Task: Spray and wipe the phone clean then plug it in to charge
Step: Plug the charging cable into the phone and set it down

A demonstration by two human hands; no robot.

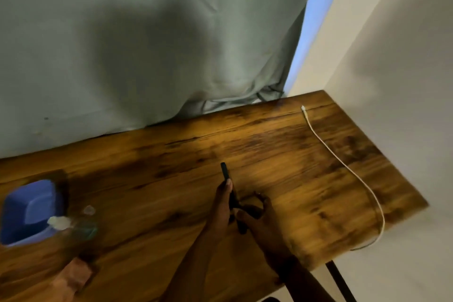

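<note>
Nearest the camera, at the lower left edge, a pinkish cloth (73, 277) lies on the wooden surface (171, 154), blurred. Just beyond it stands a clear spray bottle (78, 225) with a whitish top, too smeared to show any label, and beside that a blue square tub (29, 211). No brand or writing can be read on anything here.

In the middle, both forearms reach in from the bottom edge. The left hand (221, 206) is clamped on the phone (229, 189), fingers along its left face with one fingertip up near the upper half. The right hand (257, 216) is closed on the phone's lower end from the right, thumb pressed against it and the other fingers curled into a loose ring beside it. The phone is dark, slim and seen edge-on, standing nearly upright on its long edge and tilted a little to the left, its top end clear of both hands; whether its lower end touches the surface I cannot tell.

Well to the right, a white charging cable (343, 162) runs from the surface's near right edge in a long curve to its plug end (303, 108) near the far corner, well apart from the phone.

Behind the surface hangs a grey-green curtain (147, 44), and a pale wall (392, 56) stands on the right.
</note>
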